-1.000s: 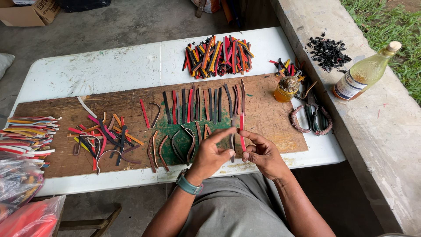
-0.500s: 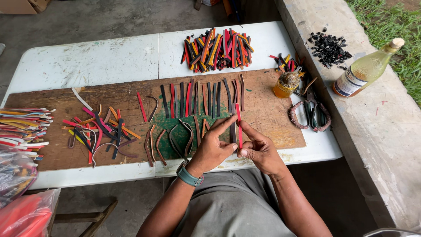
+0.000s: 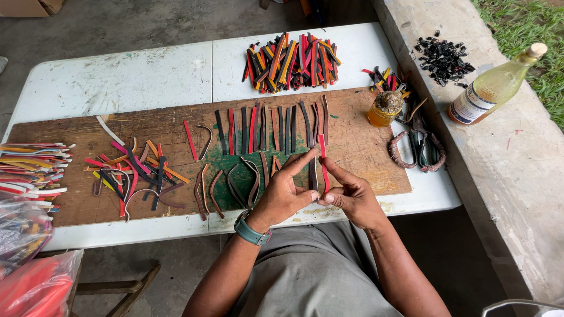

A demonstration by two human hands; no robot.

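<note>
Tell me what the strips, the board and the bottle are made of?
Strips: probably rubber or leather, matte; they bend and curl. Board: wood, rough and paint-stained, with visible grain. Bottle: clear glass or plastic, can't tell; shiny, with yellow liquid showing through and a cork-like stopper.
</note>
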